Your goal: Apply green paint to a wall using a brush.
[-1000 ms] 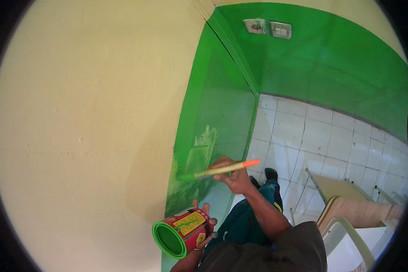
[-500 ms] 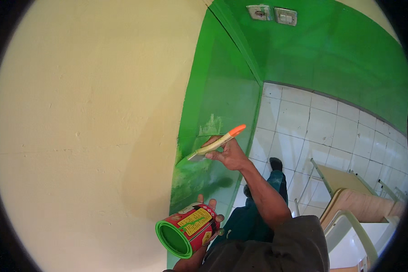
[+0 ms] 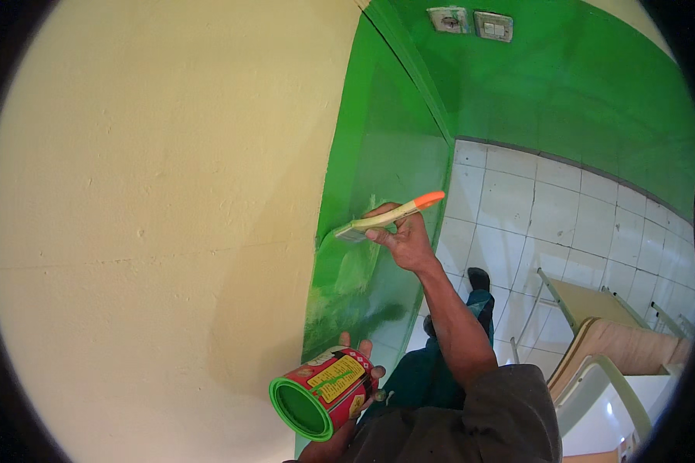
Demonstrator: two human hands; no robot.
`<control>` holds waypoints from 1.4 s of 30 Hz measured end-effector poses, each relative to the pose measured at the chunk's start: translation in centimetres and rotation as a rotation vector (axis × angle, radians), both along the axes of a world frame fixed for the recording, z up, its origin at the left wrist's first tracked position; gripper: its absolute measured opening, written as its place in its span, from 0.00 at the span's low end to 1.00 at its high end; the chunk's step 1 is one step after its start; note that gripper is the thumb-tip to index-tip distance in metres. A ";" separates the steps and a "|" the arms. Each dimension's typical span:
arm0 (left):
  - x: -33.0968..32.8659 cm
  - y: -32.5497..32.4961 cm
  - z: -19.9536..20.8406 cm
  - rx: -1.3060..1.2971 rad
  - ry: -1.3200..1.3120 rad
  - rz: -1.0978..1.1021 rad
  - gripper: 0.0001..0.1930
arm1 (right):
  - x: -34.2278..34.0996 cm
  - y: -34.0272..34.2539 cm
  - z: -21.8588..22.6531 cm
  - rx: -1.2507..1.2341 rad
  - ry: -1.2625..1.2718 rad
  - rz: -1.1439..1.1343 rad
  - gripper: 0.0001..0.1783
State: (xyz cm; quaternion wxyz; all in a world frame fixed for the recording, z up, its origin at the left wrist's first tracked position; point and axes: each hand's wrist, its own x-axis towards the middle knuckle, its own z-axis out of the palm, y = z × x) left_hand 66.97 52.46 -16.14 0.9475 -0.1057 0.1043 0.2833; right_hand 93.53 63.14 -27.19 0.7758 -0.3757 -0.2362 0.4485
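Note:
My right hand (image 3: 403,238) is closed round a paintbrush (image 3: 394,217) with a pale handle and an orange end. Its bristles meet the green lower wall (image 3: 398,131) beside the border with the cream upper wall (image 3: 162,177). Patchy, thinly covered streaks show on the green just below the brush. Lower down, my left hand (image 3: 372,372) grips a red and yellow paint can (image 3: 328,388) from its far side, fingers spread round it. The can tilts with its green-smeared mouth toward the lower left, and green paint shows inside.
A socket (image 3: 449,20) and a light switch (image 3: 493,27) sit on the adjoining green wall. White floor tiles (image 3: 567,208) stretch to the right. Chairs with metal legs and a wooden board (image 3: 622,351) stand at the lower right, close to my right side.
The brush in my right hand has moved up and slightly right along the colour border, leaving fresh green below it. My left hand still holds the can in nearly the same place.

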 end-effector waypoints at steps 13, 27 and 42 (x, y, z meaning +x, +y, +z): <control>-1.6 0.5 -1.1 -0.017 -0.038 -0.013 0.32 | -0.1 1.8 0.7 -0.016 -0.091 -0.723 0.16; -6.0 0.6 -4.5 -0.019 -0.084 -0.039 0.32 | -10.0 -0.9 -0.7 0.089 -0.493 -0.732 0.20; -7.2 -0.7 -5.2 0.000 -0.105 -0.056 0.32 | -12.6 -3.2 -1.6 0.091 -0.549 -0.652 0.19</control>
